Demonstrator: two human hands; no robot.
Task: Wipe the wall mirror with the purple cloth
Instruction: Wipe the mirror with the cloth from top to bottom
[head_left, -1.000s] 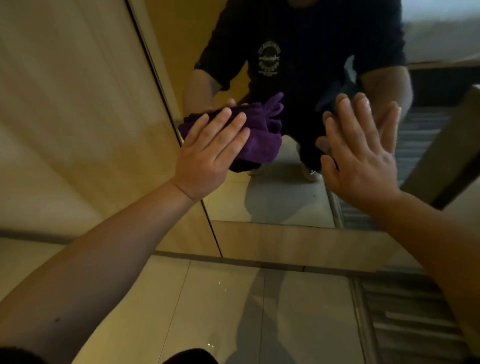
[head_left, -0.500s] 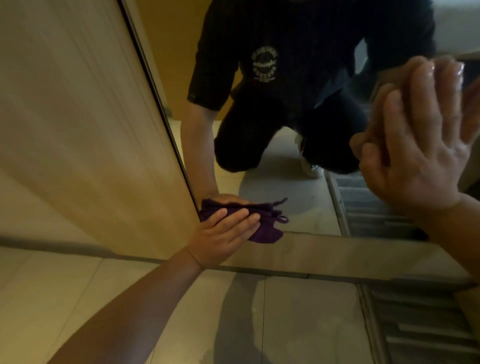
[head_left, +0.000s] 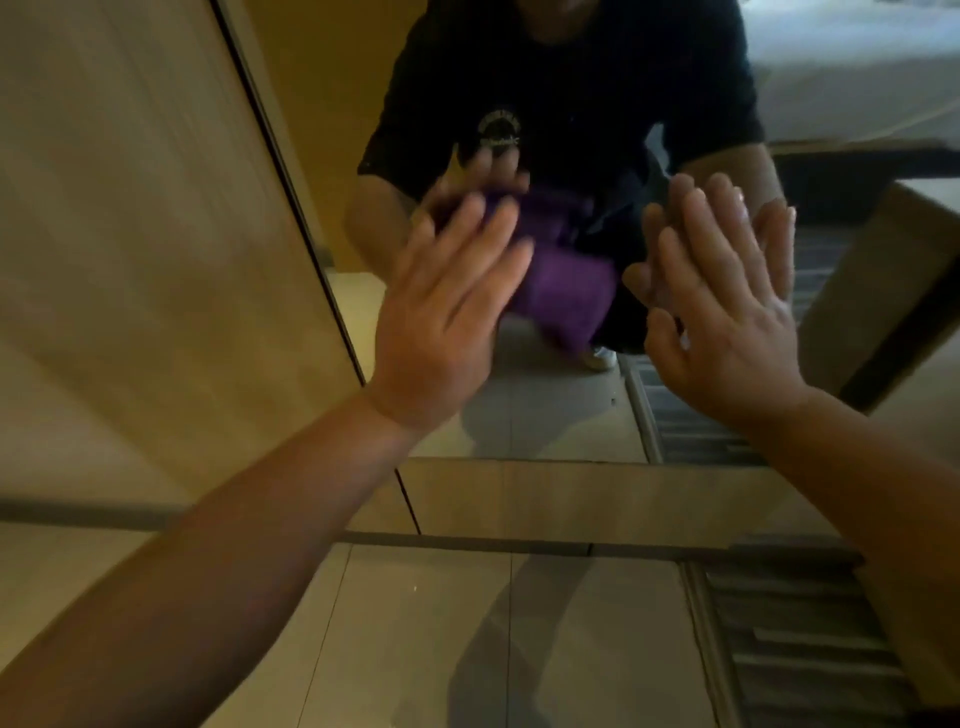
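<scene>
Pressing the purple cloth (head_left: 558, 291) flat against the wall mirror (head_left: 561, 415) with my left hand (head_left: 441, 312), fingers straight; my right hand (head_left: 727, 322) lies flat, fingers extended, beside the cloth.

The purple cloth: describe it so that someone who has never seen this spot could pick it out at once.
Find the wall mirror, the glass panel right of the wooden wall, reaching down almost to the floor. The left hand lies against the glass with straight fingers, and the purple cloth is bunched under them, showing to their right. It is the only purple, soft thing here; the right hand beside it is bare.
</scene>
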